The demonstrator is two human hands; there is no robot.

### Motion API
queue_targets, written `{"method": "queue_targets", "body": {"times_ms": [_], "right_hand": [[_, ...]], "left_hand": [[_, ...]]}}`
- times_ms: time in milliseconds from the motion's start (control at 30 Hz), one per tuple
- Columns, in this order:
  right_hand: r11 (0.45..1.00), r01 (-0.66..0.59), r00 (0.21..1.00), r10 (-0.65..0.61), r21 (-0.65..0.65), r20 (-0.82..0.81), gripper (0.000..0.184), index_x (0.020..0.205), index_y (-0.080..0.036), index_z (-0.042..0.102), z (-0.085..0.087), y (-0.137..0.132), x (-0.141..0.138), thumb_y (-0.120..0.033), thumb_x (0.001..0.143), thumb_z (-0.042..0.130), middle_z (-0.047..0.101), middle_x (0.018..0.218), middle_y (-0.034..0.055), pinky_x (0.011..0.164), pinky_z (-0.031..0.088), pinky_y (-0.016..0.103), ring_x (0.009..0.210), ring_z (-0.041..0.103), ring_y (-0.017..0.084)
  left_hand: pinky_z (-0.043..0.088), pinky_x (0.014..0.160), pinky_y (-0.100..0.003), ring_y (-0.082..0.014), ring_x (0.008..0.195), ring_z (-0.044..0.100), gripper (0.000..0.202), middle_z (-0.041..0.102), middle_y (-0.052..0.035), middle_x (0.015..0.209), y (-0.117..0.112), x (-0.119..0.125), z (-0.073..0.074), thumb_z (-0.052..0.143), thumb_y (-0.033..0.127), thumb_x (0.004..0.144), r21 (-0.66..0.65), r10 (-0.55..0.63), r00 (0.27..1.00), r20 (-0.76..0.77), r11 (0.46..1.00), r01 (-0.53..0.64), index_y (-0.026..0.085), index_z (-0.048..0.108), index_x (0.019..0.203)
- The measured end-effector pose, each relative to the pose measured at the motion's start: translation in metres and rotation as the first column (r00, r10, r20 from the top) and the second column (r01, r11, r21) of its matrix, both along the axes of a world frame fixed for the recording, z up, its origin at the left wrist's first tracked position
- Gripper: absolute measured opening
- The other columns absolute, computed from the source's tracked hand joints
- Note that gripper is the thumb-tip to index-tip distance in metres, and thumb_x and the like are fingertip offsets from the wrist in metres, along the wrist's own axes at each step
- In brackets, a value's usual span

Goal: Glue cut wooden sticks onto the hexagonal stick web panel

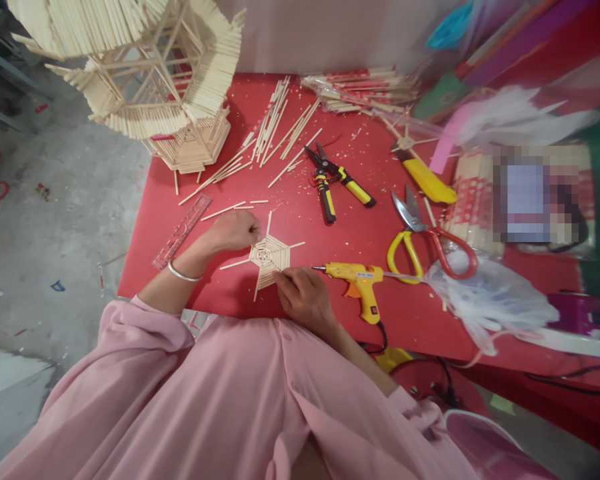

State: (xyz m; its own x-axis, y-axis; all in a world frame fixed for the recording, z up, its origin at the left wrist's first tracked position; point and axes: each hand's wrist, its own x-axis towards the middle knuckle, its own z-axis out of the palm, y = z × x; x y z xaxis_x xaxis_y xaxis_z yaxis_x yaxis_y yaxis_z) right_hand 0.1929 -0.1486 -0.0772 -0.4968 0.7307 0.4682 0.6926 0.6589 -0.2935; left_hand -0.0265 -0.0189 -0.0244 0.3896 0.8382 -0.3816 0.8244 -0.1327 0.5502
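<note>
At the far left we see a grey floor, and above it a tall model tower (pixel 145 73) built of pale wooden sticks, standing on the back left corner of the red table (pixel 360 227). Just in front of the tower lies a clear pink ruler (pixel 181 231), slanted near the table's left edge; its markings are too small for us to read.

Next comes the left hand (pixel 237 230), with a silver bangle (pixel 183 273) at the wrist. It is curled tight, and its fingertips pinch the upper left edge of a hexagonal stick web (pixel 269 257). This flat piece lies on the table near the front edge, between the two hands, with spokes sticking out beyond its rim. The right hand (pixel 303 297) rests at the web's lower right edge, fingers bent and tips touching the sticks. We cannot tell whether it actually grips one.

Behind the hands, loose sticks (pixel 275 130) are scattered toward the wall. To their right lie black and yellow cutters (pixel 333 180). A yellow glue gun (pixel 360 280) lies just beside the right hand, nozzle pointing toward the web; we see a small label on its barrel but cannot read it.

Further right are scissors (pixel 420 243) with one yellow and one red handle, and a yellow utility knife (pixel 427 180) behind them. At the back lie packets of sticks (pixel 365 87) with red print that is too blurred to read. A crumpled clear plastic bag (pixel 490 300) lies at the right.
</note>
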Motion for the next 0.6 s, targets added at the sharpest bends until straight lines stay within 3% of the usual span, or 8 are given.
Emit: {"method": "queue_targets", "body": {"times_ms": [200,600], "right_hand": [[0.993,-0.122,0.99,0.122,0.003,-0.071,0.028,0.116,-0.021,0.075,0.0046,0.0004,-0.002,-0.012,0.092,0.066,0.077,0.114,0.0091,0.097,0.05,0.037,0.11,0.068,0.021],[0.992,-0.115,0.993,0.114,0.041,0.039,0.027,0.116,-0.023,0.074,0.0064,0.0008,-0.0032,-0.014,0.095,0.059,0.078,0.116,0.006,0.1,0.048,0.04,0.111,0.069,0.019]], "left_hand": [[0.046,0.066,-0.028,-0.0176,0.073,0.066,0.018,0.075,-0.0029,0.078,-0.0005,0.0011,0.0017,0.054,0.022,0.07,-0.006,-0.005,0.999,-0.039,1.0,0.004,0.019,0.072,0.07],[0.045,0.066,-0.028,-0.0186,0.076,0.067,0.021,0.076,-0.0043,0.081,-0.0007,0.0028,0.0044,0.053,0.021,0.07,-0.012,0.003,0.998,-0.07,1.0,-0.004,0.018,0.074,0.074]]}}
